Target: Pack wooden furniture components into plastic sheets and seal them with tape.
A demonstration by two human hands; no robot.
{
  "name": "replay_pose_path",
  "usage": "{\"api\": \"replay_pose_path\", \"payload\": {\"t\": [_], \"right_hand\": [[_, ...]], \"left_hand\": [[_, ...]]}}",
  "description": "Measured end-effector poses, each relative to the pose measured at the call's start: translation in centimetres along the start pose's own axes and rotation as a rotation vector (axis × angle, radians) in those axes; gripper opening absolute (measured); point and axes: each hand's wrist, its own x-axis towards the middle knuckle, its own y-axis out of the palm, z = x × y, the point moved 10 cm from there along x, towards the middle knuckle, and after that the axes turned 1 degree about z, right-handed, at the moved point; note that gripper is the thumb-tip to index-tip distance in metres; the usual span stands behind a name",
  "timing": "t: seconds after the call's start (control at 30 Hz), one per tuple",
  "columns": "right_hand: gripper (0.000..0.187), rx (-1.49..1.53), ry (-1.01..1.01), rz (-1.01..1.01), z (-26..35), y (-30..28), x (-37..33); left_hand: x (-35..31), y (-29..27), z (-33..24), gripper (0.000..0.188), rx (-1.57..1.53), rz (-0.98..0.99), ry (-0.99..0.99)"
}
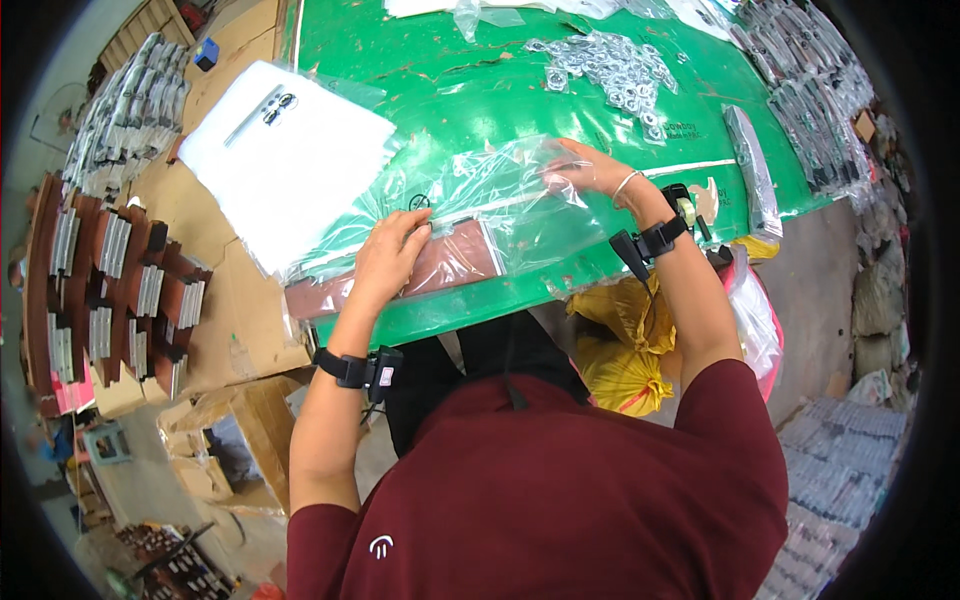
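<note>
- The left hand (388, 255) lies flat with its fingers pressed on the near left end of a clear plastic bag (500, 190), at about 7 o'clock from the middle of the bag.
- The right hand (585, 170) pinches the far right edge of the same bag, at about 2 o'clock; its fingers are closed on the film.
- The bag is on the green tabletop (450, 80), spread between both hands, partly over a brown strip (440, 265) at the near edge.
- A stack of white plastic bags (290, 160) is at 10 o'clock from the left hand, with a small dark item resting on it.
- A heap of small packed metal parts (610, 65) is at 12 o'clock from the right hand, well apart.
- A long narrow packed piece (752, 170) lies at 3 o'clock from the right hand.
- I judge that the step in hand is the flattening or opening of the bag. The next move probably needs the left hand to hold the film firm while the right one pulls the edge, because thin film slips and wrinkles easily.
</note>
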Motion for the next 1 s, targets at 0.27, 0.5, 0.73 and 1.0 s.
{"api": "replay_pose_path", "payload": {"t": [0.27,0.5,0.73,1.0], "right_hand": [[0.083,0.331,0.024,0.206,2.9,1.2,-1.7],[0.072,0.249,0.112,-0.017,1.3,2.5,2.1],[0.02,0.102,-0.085,-0.467,-2.4,-5.0,4.8],[0.035,-0.289,-0.042,-0.716,-0.4,-13.3,5.7]], "left_hand": [[0.6,0.3,1.8,0.039,-0.066,0.055,-0.047],[0.9,0.6,2.5,0.045,-0.046,0.101,-0.044],[1.5,0.7,3.0,0.057,-0.178,0.171,-0.116],[0.8,0.3,4.4,0.07,-0.173,0.085,-0.141]]}}
